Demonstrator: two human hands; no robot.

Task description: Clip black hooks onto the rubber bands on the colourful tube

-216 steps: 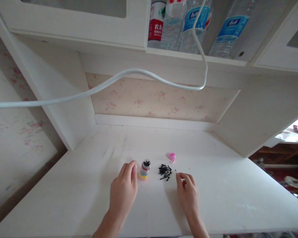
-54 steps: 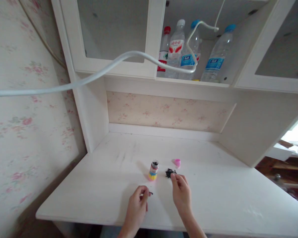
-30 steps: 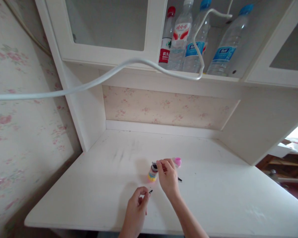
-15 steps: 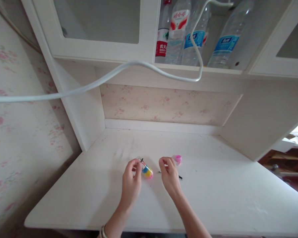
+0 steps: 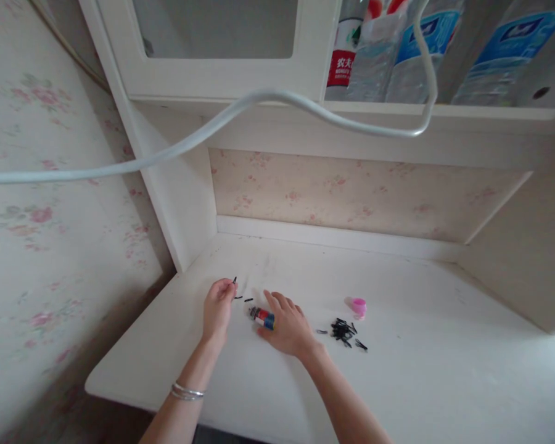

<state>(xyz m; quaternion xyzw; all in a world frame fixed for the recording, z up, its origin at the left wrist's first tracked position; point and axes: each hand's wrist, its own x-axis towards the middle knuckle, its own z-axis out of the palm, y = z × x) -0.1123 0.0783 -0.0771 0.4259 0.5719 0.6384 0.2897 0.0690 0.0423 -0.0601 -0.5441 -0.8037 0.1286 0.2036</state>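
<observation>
My left hand (image 5: 218, 310) pinches a small black hair clip (image 5: 234, 280) between thumb and fingertips, just above the desk. My right hand (image 5: 288, 324) is around a small clear bottle (image 5: 261, 317) with red, blue and yellow bands. The bottle lies on its side, its mouth end toward my left hand and its far end hidden under my palm. Dark clips show in the mouth end. Two loose black clips (image 5: 248, 300) lie between my hands. Right of my right hand is a pile of black clips (image 5: 342, 330), with a pink cap (image 5: 359, 307) behind it.
The white desk (image 5: 425, 376) runs back to a flowered wall panel (image 5: 333, 188). Overhead, a white cable (image 5: 268, 97) crosses the view below a cabinet (image 5: 213, 80). Several plastic bottles (image 5: 374, 68) stand on its open shelf.
My right hand has moved from empty air onto the bottle. My left hand has shifted left, away from the bottle, with a black clip. The view has turned, and the clip pile now shows.
</observation>
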